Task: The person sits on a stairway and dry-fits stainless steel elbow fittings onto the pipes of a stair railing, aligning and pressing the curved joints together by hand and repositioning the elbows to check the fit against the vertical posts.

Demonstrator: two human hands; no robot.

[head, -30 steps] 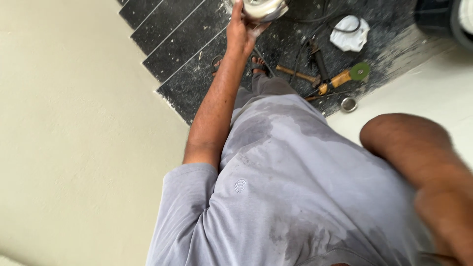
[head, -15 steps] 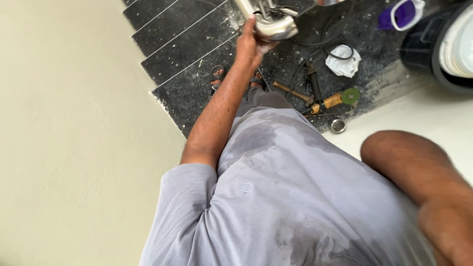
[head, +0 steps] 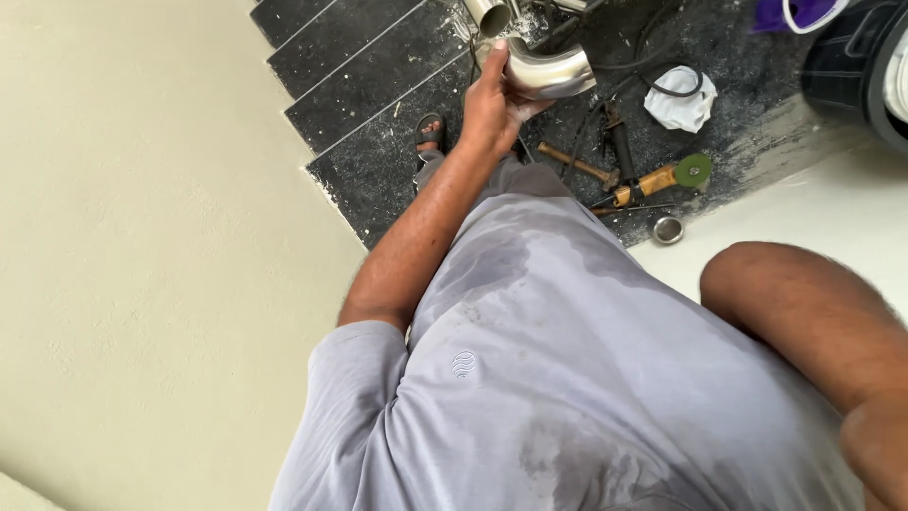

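Left hand grips a curved steel pipe elbow above dark stairs

Nearest, the right arm (head: 804, 322) crosses the grey shirt, its hand cut off, grip unknowable. Farther, the left hand (head: 492, 109) clamps the pipe elbow (head: 549, 71); beyond lie a hammer (head: 577, 163), a grinder (head: 662, 177) and a white rag (head: 679, 99).

The left arm reaches straight down past the grey shirt, elbow nearly locked, its left hand (head: 492, 99) curled with fingers wrapped tight and thumb raised, while the right forearm lies bent across the lower right corner, its hand out of sight.
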